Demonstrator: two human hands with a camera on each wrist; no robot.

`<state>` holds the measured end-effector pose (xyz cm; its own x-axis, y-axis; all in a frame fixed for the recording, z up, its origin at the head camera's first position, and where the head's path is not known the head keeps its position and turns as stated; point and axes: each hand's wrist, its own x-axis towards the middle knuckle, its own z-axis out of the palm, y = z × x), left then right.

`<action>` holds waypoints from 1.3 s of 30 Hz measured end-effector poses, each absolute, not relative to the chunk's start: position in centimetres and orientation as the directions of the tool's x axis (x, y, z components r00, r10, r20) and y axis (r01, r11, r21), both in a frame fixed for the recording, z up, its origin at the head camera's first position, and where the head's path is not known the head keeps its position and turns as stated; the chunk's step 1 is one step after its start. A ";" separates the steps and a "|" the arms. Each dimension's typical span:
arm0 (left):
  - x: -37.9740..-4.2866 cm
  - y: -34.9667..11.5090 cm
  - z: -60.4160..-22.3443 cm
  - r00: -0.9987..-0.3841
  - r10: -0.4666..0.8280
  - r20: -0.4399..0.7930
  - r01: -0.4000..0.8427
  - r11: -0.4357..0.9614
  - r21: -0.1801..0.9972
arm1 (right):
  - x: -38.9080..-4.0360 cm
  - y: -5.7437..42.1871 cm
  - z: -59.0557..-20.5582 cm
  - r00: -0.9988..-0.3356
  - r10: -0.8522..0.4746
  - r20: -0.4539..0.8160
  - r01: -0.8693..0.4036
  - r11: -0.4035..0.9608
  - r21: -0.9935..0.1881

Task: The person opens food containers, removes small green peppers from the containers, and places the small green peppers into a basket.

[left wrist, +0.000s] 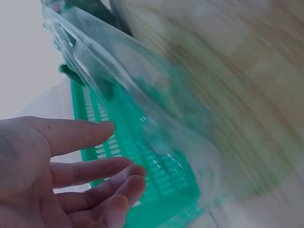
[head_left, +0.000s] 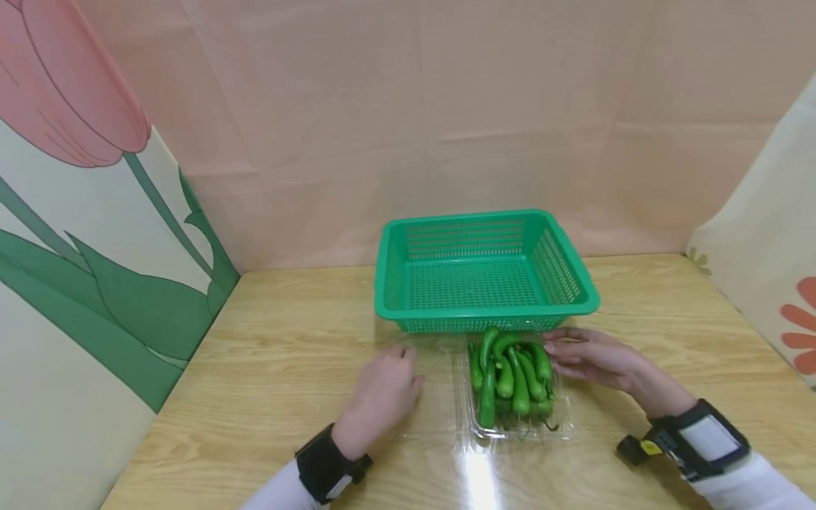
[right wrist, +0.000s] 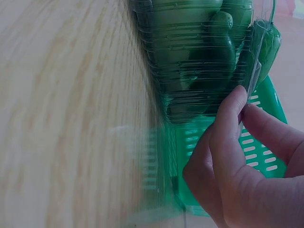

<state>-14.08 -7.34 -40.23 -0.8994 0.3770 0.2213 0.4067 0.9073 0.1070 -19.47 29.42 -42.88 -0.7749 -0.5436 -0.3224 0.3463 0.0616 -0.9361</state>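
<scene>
Nearest the camera, two pale sleeves point(head_left: 277, 490) end at black wrist straps point(head_left: 324, 464), each bearing a small device. The person's right hand point(head_left: 602, 361) pinches the rim of a clear, ribbed, rectangular plastic box point(head_left: 564, 425) between thumb and fingertip, at its right side. The box holds a heap of slender, glossy green peppers point(head_left: 513, 382), some with thin stems towards the near edge. Its clear plastic lid point(head_left: 436, 404) is folded out to the left, beside the person's left hand point(head_left: 385, 389). That hand's fingers are relaxed and slightly bent, the thumb well apart from them, with nothing held; whether they touch the lid I cannot tell. Just behind the box stands a rectangular green plastic basket point(head_left: 487, 312) with slotted sides, on a light wood-grain table point(head_left: 287, 347) before a peach-coloured cloth backdrop point(head_left: 319, 127).
</scene>
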 end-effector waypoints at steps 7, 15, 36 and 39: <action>-13.5 -6.2 -39.6 -0.792 0.518 0.323 0.567 0.820 0.075 | -19.3 29.4 -42.8 -0.785 -0.525 -0.330 0.348 0.067 -0.935; -13.3 -4.9 -40.1 -0.647 0.681 0.344 0.726 0.688 0.004 | -19.2 29.2 -42.6 -0.791 -0.508 -0.340 0.358 0.067 -0.931; -14.1 -3.6 -40.1 -0.618 0.741 0.264 0.773 0.634 0.029 | -19.2 29.0 -42.8 -0.807 -0.491 -0.328 0.339 0.071 -0.938; -14.5 -3.8 -40.1 -0.590 0.765 0.257 0.798 0.602 0.039 | -19.1 28.9 -42.5 -0.833 -0.455 -0.316 0.298 0.113 -0.948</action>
